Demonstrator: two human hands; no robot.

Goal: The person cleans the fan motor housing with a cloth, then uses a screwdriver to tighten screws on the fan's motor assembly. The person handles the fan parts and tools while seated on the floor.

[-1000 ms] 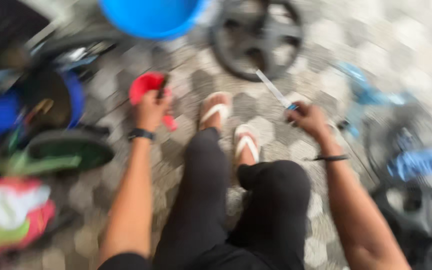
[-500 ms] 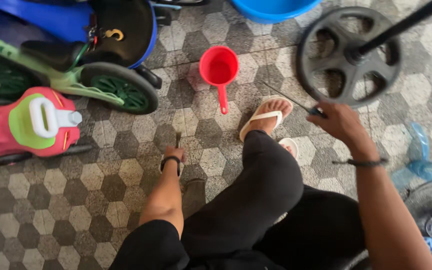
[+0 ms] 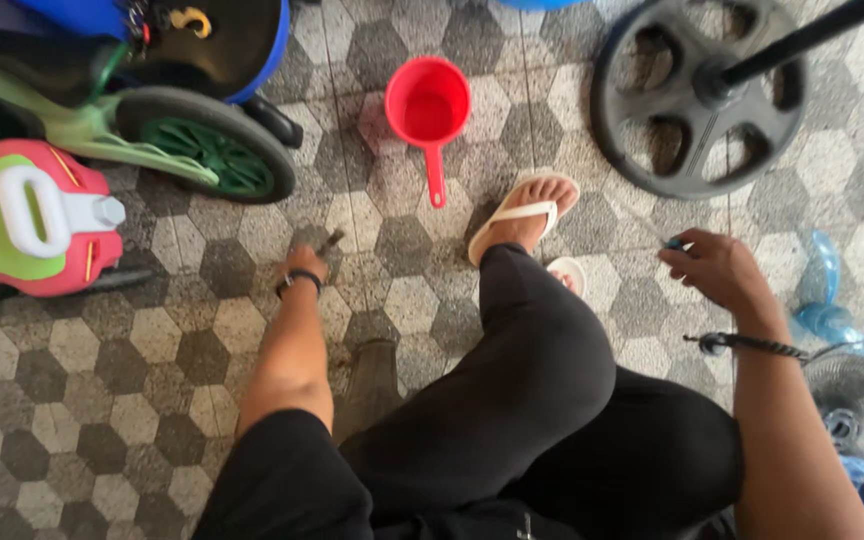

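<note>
My left hand [image 3: 304, 268] rests low on the tiled floor, fingers curled around a small dark object [image 3: 330, 240] that sticks out past the knuckles. There is a dark band on that wrist. Beyond it, a red plastic scoop [image 3: 428, 106] with a long handle lies by itself on the tiles. My right hand [image 3: 718, 268] hovers to the right of my sandalled foot [image 3: 523, 212], fingers closed on a small blue-ended tool [image 3: 674, 243], most of which is hidden in the fist. My legs in black trousers fill the lower middle.
A round black stand base [image 3: 697, 98] with a pole sits at the top right. Children's ride-on toys stand on the left: a green-wheeled one [image 3: 202, 145] and a pink and green one [image 3: 27, 225]. A wire fan guard [image 3: 857, 395] and blue plastic [image 3: 820, 300] lie at the right edge.
My left hand has let go of the red scoop, which now lies on the tiles, and has dropped to the floor. My right hand has drawn back from the stand base.
</note>
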